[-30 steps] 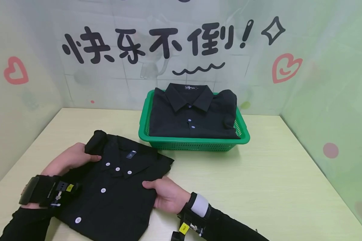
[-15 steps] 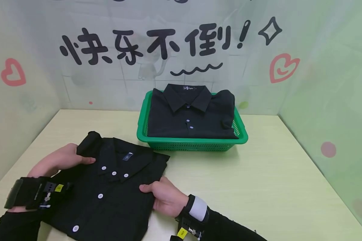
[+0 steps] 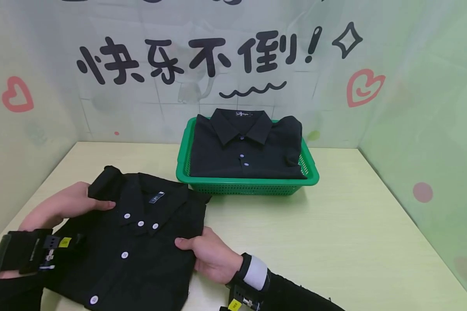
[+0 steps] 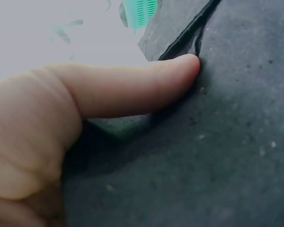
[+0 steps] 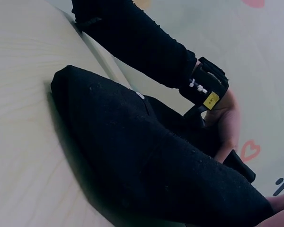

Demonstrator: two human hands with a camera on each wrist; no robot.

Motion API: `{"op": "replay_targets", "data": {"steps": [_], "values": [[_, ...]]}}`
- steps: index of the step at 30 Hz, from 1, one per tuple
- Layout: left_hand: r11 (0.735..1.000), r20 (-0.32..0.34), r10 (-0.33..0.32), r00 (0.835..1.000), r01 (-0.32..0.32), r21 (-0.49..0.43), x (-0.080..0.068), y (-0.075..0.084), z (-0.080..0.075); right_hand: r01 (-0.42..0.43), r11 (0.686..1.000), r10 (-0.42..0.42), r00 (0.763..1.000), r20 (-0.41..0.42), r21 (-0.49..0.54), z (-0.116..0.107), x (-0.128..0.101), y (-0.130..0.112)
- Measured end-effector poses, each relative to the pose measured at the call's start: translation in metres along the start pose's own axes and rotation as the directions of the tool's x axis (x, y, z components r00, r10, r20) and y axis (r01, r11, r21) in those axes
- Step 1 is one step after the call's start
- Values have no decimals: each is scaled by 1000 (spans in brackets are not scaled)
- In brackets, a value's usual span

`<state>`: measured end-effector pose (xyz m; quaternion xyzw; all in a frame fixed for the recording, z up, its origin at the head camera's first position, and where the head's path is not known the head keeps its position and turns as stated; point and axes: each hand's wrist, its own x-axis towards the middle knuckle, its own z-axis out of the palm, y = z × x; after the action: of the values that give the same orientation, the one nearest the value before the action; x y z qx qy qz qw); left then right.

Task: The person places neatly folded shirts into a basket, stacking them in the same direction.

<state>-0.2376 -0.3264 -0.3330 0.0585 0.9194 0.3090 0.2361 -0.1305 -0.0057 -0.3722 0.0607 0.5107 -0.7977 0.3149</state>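
Observation:
A folded black shirt (image 3: 151, 259) with white buttons and a small collar label lies at the front left of the table, collar toward the back. My left hand (image 3: 71, 203) grips its left shoulder edge, thumb on top and the other fingers hidden beneath. In the left wrist view the thumb (image 4: 146, 85) presses on the dark cloth (image 4: 227, 142). My right hand (image 3: 214, 255) pinches the shirt's right side edge, thumb over the front. From the right wrist view, the shirt (image 5: 132, 156) bulges up along its length, its near end close to the table.
Behind it stands a green plastic basket (image 3: 253, 185) holding another folded dark shirt (image 3: 222, 160) with its collar up. The pale wooden table (image 3: 354, 242) meets printed wall sheets at the back and both sides.
Both hands have shifted left with the black shirt between them, the left hand farther than the right. The basket has stayed in its place.

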Motion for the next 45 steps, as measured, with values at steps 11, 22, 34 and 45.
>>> {"op": "replay_targets", "data": {"steps": [11, 22, 34, 45], "values": [[1000, -44, -2, 999, 1, -28, -12, 5, -9, 46, 998, -46, 999, 0, -34, 2, -1, -3], [998, -78, 8, 997, -13, -59, -21, 10, -15, 163, 971, -160, 987, 36, -172, 11, -14, -4], [998, -137, 1, 991, -10, -62, -27, 18, -17, 188, 967, -188, 982, 18, -172, 10, -18, -19], [990, -188, 38, 981, -62, -124, -27, 28, -16, 163, 982, -164, 986, -6, -97, -8, -23, -58]]}}
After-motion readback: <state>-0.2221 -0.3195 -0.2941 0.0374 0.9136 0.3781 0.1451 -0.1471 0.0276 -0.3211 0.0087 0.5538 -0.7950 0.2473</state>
